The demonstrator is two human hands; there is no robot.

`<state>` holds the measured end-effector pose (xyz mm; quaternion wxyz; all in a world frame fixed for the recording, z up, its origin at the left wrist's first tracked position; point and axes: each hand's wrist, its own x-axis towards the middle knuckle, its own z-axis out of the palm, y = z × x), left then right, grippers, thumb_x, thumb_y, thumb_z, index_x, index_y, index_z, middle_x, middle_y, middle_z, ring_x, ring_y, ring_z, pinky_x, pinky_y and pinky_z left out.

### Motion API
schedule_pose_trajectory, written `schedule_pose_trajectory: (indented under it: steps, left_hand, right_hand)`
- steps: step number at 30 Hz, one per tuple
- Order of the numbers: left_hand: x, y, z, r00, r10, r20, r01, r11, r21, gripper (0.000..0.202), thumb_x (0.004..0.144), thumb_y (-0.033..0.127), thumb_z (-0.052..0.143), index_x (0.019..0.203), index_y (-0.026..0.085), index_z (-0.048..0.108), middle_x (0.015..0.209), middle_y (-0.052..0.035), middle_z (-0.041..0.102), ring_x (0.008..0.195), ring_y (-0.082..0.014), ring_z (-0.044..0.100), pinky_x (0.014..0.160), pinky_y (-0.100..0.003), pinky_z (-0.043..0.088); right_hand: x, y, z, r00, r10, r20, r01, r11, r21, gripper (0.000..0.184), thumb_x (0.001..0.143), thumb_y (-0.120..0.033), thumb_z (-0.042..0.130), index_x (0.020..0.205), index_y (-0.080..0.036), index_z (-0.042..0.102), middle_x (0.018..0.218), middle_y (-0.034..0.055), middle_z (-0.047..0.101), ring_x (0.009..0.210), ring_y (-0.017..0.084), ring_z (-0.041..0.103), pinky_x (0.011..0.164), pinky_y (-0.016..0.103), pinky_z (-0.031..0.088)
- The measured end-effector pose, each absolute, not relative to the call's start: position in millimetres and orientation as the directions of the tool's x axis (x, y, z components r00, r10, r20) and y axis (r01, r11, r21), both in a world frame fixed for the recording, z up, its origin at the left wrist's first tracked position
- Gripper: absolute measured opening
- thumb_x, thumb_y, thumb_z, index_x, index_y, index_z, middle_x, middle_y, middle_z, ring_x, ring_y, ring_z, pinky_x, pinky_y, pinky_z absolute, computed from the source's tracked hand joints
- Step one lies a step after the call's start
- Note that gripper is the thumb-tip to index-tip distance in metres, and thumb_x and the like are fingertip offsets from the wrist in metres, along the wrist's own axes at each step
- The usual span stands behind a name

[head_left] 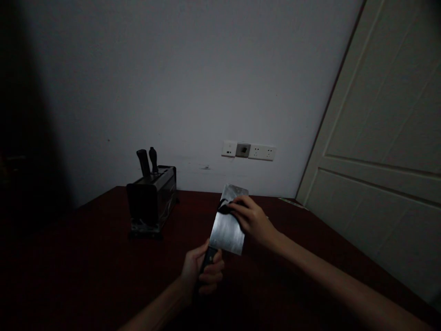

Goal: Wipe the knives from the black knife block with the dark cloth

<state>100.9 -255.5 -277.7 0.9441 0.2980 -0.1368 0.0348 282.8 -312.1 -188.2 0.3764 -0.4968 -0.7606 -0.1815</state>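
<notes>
My left hand (203, 271) is wrapped round the dark, riveted handle of a cleaver (226, 234). The broad metal blade points up and away over the table, its flat face towards me. Against that face, near the far end, my right hand (251, 216) presses a small dark cloth (223, 206) pinched in its fingertips. Part of the cloth is hidden by the fingers, and dim light blurs its detail. To the left stands a knife block (142, 204) with two dark handles sticking up from its top.
A dark red table (99, 262) carries all of this. Behind it, a pale wall (193, 92) holds a row of sockets and switches (248, 150). A panelled white door (386, 138) rises along the right side. The far left is in deep shadow.
</notes>
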Motion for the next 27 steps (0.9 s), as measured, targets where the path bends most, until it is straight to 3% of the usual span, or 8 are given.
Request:
schedule_pose_trajectory:
  steps: [7,16,24,27]
  left_hand:
    - [99.9,-258.3,-279.6,0.966,-0.033,0.256,-0.117,0.829,0.546,0.040,0.087,0.047,0.032,0.072,0.014,0.048,0.049,0.0060,0.030,0.033,-0.0035,0.014,0.027,-0.014,0.024]
    - [99.6,-252.9,-284.1,0.959,0.021,0.283,-0.176,0.827,0.534,0.034,0.085,0.044,0.039,0.073,0.013,0.048,0.050,0.0064,0.031,0.034,-0.0034,0.013,0.028,-0.014,0.024]
    - [98.9,-254.2,-281.0,0.960,0.019,0.279,-0.170,0.832,0.529,0.036,0.088,0.043,0.034,0.072,0.013,0.046,0.050,0.0065,0.029,0.033,-0.0030,0.013,0.027,-0.013,0.023]
    - [98.3,-251.1,-280.8,0.956,0.027,0.292,-0.185,0.827,0.531,0.036,0.087,0.043,0.034,0.071,0.014,0.046,0.050,0.0065,0.029,0.033,-0.0029,0.013,0.027,-0.013,0.024]
  right_hand:
    - [303.7,-282.4,-169.7,-0.095,0.576,0.812,0.939,0.323,-0.119,0.023,0.083,-0.019,0.049,0.102,-0.017,0.062,0.095,0.0112,0.054,0.088,0.021,0.053,0.076,0.039,0.048]
    - [249.7,-324.8,-218.5,-0.277,0.690,0.669,0.869,0.476,-0.131,0.028,0.084,-0.017,0.047,0.110,-0.018,0.057,0.098,0.0101,0.055,0.085,0.017,0.054,0.072,0.032,0.050]
    - [299.1,-263.2,-167.5,-0.124,0.610,0.782,0.940,0.324,-0.103,0.021,0.083,-0.019,0.051,0.099,-0.015,0.064,0.094,0.0116,0.057,0.088,0.021,0.054,0.077,0.038,0.047]
    - [288.6,-264.1,-168.8,-0.158,0.610,0.776,0.936,0.343,-0.079,0.021,0.083,-0.020,0.051,0.099,-0.016,0.064,0.096,0.0112,0.058,0.092,0.021,0.053,0.078,0.038,0.046]
